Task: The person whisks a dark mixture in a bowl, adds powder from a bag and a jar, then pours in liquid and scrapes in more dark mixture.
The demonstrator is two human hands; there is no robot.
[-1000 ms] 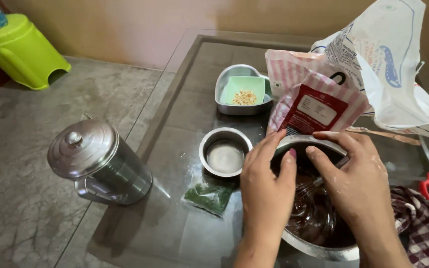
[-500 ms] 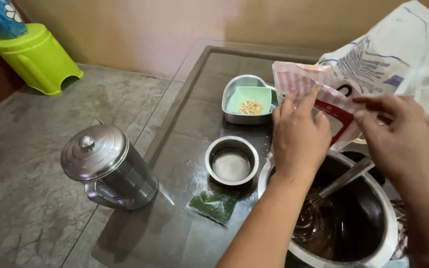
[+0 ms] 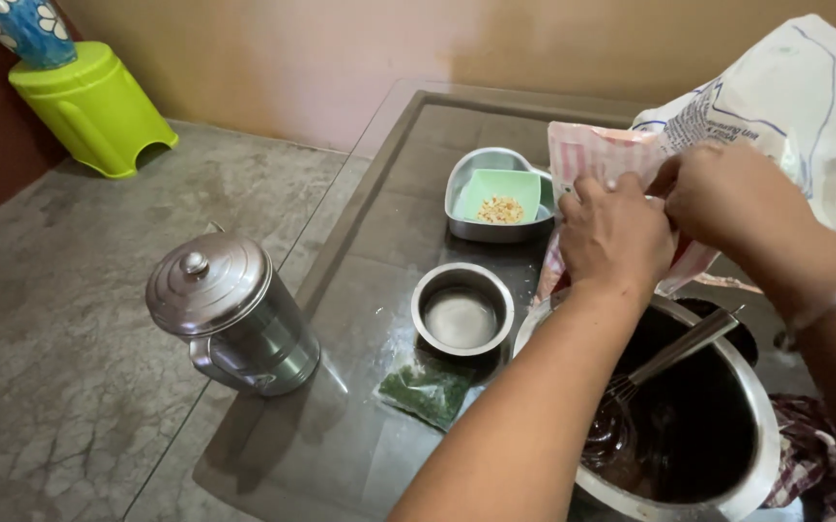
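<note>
Both hands meet at the top of a pink-and-white striped plastic packet (image 3: 600, 155), which is held upright just behind the large round steel mixing bowl (image 3: 747, 406). The left hand (image 3: 614, 232) is closed on the packet's upper edge, fingers curled over the front. The right hand (image 3: 727, 193) pinches the same edge from the other side, its wrist carrying a thin silver bangle (image 3: 829, 298). The packet's lower part hangs down to the bowl's far rim.

The bowl holds a dark brown glossy batter (image 3: 669, 425), and a metal whisk (image 3: 664, 358) leans in it with its handle resting toward the bowl's right rim. Just left of the bowl stands a small empty round steel cup (image 3: 462, 309), and in front of that cup lies a small clear pouch of green powder (image 3: 428, 389). Behind the cup, left of the packet, a heart-shaped steel tin (image 3: 481, 188) carries a pale green square dish with chopped nuts (image 3: 501, 198). Well left of the bowl, at the glass table's (image 3: 389, 193) edge, sits a lidded steel jug (image 3: 230, 314). A white printed plastic bag (image 3: 776, 97) rises behind the bowl, beyond the hands.
</note>
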